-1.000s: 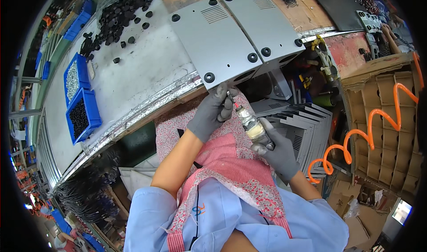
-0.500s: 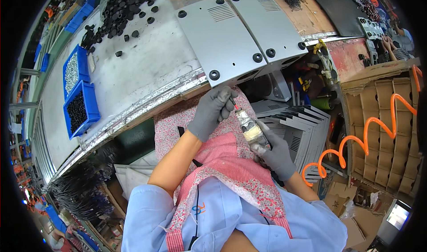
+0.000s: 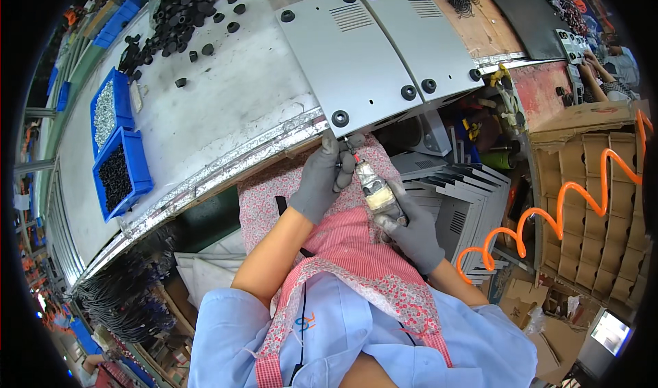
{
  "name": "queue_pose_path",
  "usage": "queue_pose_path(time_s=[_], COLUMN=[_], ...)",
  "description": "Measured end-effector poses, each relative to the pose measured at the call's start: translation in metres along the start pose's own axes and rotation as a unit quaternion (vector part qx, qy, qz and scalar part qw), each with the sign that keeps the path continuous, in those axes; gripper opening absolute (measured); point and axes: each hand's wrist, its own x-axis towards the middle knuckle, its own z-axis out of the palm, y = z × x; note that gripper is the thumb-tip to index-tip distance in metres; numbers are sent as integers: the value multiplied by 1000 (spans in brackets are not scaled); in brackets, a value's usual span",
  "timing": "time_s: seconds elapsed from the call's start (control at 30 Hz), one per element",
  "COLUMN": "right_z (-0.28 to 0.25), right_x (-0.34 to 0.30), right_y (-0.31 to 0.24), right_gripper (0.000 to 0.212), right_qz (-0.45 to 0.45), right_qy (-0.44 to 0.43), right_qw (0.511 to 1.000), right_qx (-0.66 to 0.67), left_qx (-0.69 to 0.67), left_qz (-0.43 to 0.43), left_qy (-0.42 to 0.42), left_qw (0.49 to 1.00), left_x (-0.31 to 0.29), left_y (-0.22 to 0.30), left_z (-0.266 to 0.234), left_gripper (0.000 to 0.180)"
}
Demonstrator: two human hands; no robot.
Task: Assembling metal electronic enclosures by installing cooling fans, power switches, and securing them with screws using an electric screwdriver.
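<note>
Grey-gloved, my right hand (image 3: 417,236) is wrapped round a worn, tape-covered power screwdriver (image 3: 376,192) that points up and left. My left hand (image 3: 321,181), also gloved, is closed with its fingers around the tool's tip. Whatever it pinches is too small and covered to make out. Just beyond the fingertips is the near corner of a grey metal casing (image 3: 343,52), carrying black round feet (image 3: 340,118) and a set of vent slots. A second grey casing (image 3: 428,42) of the same kind lies against its right side.
Loose black rubber feet (image 3: 181,28) are heaped on the bench (image 3: 226,93). At left stand a blue bin of silvery screws (image 3: 104,114) and a blue bin of black screws (image 3: 115,175). An orange coiled hose (image 3: 524,230) hangs by a divided carton (image 3: 589,203). Grey panels (image 3: 462,216) are stacked below.
The screwdriver and my right hand have shifted a little left and upward. My left hand's fingers have turned up toward the casing's near corner, closing round the tip.
</note>
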Motion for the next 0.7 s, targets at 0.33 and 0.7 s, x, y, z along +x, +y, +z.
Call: queue_pose_path(time_s=[0.33,0.7], right_z=[12,14], right_x=[1,-1], right_y=[-14,-22], right_gripper=[75,73], right_qz=[53,44], right_qy=[-8,7], right_qw=[996,996], right_qx=[71,75], left_qx=[-97,-227], left_qz=[-45,-94], left_qy=[-41,-38], left_qw=[993,969], left_x=[4,2], left_y=[5,9], left_z=[-1,-1], left_gripper=[66,46])
